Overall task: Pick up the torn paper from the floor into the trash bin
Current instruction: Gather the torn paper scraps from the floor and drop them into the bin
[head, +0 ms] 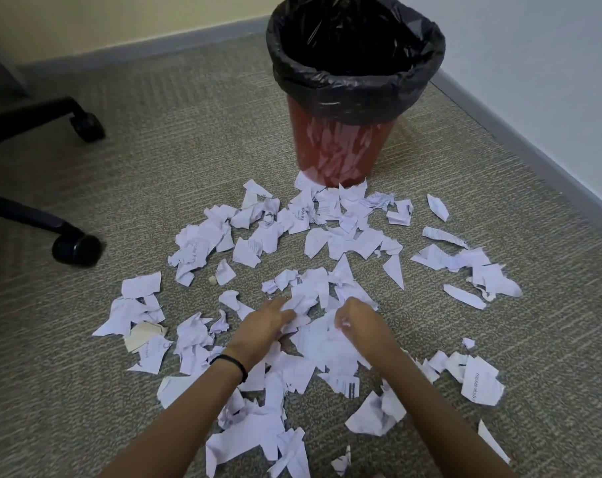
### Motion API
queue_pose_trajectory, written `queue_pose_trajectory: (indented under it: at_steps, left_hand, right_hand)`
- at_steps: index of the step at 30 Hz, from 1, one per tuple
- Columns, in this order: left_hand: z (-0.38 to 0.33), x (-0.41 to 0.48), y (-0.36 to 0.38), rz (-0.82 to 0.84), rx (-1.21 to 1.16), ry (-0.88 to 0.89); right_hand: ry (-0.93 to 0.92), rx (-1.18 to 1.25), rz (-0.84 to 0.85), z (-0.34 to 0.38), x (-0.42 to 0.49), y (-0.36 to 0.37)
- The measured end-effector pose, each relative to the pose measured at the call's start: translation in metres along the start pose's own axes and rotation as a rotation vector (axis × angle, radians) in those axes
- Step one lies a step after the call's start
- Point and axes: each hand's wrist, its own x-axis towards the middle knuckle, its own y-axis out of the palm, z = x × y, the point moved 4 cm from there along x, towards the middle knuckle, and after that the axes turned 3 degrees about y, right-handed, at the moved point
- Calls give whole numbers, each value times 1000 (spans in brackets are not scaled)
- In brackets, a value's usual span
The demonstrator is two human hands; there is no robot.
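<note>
Several torn white paper pieces (pixel 330 236) lie scattered across the grey carpet, from the foot of the bin down to the bottom edge of the view. The red trash bin (pixel 341 150) with a black liner stands upright at the top centre. My left hand (pixel 263 327), with a black band on its wrist, rests on the paper pile in the middle, fingers curled onto a crumpled piece. My right hand (pixel 356 320) is beside it, fingers closed on a small paper scrap.
Two black chair legs with castors (pixel 77 248) stand at the left. A wall with a grey baseboard (pixel 520 146) runs along the right and behind the bin. Bare carpet (pixel 86 391) lies at the lower left.
</note>
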Motion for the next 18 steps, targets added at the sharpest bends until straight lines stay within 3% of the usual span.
queue_pose_trajectory:
  at_steps: [5, 9, 13, 18]
  left_hand:
    - [34, 0, -17, -86, -7, -125]
    - [55, 3, -22, -18, -91, -175]
    - [60, 8, -19, 61, -147, -168]
    - [54, 0, -16, -24, -144, -156]
  right_hand:
    - [6, 343, -107, 12, -2, -61]
    - [14, 627, -236, 39, 4, -137]
    - [-115, 904, -428, 83, 13, -227]
    - [-238, 1328, -614, 126, 55, -298]
